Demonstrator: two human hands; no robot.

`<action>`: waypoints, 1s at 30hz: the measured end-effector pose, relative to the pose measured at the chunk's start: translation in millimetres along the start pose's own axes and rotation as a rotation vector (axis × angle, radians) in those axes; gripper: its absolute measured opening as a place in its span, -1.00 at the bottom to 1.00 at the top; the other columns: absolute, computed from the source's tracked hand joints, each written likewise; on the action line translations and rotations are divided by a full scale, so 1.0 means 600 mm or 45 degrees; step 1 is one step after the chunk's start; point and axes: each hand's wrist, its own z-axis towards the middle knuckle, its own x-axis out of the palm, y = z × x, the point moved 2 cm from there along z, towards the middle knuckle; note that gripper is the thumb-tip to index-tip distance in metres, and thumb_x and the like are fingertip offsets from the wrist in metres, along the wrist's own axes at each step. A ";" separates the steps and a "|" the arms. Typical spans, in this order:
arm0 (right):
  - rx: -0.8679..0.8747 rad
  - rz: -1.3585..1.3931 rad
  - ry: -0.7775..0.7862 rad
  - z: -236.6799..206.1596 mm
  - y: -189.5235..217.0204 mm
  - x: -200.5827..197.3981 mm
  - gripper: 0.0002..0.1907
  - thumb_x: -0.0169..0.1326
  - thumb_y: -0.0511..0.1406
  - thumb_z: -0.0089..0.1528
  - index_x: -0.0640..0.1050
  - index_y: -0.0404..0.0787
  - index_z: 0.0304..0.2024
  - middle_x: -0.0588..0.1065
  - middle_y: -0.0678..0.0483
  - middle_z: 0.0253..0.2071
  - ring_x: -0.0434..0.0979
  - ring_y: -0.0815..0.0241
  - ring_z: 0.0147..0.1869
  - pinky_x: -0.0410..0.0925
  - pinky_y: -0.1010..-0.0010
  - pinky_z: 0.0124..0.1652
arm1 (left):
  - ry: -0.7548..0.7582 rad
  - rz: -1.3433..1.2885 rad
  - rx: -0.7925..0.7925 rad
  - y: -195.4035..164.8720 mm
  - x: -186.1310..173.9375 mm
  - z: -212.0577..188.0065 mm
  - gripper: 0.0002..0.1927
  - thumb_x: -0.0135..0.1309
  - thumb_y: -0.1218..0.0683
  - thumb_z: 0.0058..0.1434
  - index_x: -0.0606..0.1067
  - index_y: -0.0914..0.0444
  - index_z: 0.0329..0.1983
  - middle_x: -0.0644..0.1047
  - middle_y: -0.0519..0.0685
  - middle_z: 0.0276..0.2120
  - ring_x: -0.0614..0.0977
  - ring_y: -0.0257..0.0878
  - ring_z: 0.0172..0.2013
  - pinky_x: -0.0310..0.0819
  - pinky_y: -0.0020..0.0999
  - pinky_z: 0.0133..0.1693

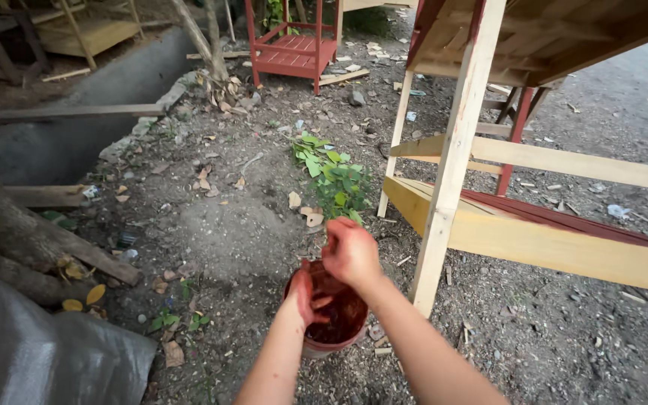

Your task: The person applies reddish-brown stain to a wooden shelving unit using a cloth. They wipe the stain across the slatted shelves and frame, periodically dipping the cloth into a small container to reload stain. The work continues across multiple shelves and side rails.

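Observation:
A small round bucket point(337, 346) of dark red paint stands on the dirt ground in front of me. My left hand point(305, 296), stained red, lies over the bucket's left rim, its fingers apart and reaching in over the paint. My right hand point(350, 253), also smeared red, hovers just above the far rim with its fingers curled closed. I cannot tell whether anything small is inside that fist. Right beside it stands the bare wooden leg point(451, 161) of a table frame, with red smears on it.
The unpainted wooden frame point(549, 161) fills the right side, with dark red slats on its lower shelf. A red painted stand point(294, 51) stands at the back. A leafy plant point(335, 176) grows ahead. Logs point(16, 240), a grey tarpaulin point(39, 352) and a concrete trench point(76, 127) lie left.

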 end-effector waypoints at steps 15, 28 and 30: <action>0.233 0.191 -0.317 -0.022 0.024 0.020 -0.81 0.17 -0.42 -0.05 0.42 -0.17 -0.44 0.45 -0.04 -0.34 0.49 -0.17 -0.14 0.41 0.06 -0.20 | 0.159 -0.684 -0.167 0.048 0.029 -0.011 -0.31 -0.23 -0.43 0.28 0.55 0.15 0.07 0.61 0.05 -0.14 0.64 0.04 -0.12 0.54 0.00 -0.02; 0.249 0.423 0.183 0.005 -0.047 -0.003 -0.49 0.22 -0.27 0.08 0.58 -0.14 0.11 0.57 -0.11 0.07 0.51 -0.13 0.26 0.36 0.24 0.21 | -0.042 0.642 2.443 -0.081 0.010 -0.100 -0.33 0.25 0.05 0.14 0.31 0.30 0.28 0.49 0.18 0.12 0.54 0.03 0.15 0.33 -0.12 0.23; 0.506 0.630 0.299 0.022 -0.061 -0.019 -0.45 0.19 -0.23 0.15 0.50 -0.16 0.21 0.55 -0.08 0.12 0.56 0.00 0.24 0.41 0.32 0.20 | -0.058 0.785 2.573 -0.098 0.010 -0.115 -0.46 0.15 0.07 0.22 0.38 0.23 0.27 0.59 0.11 0.12 0.63 -0.06 0.16 0.38 -0.14 0.30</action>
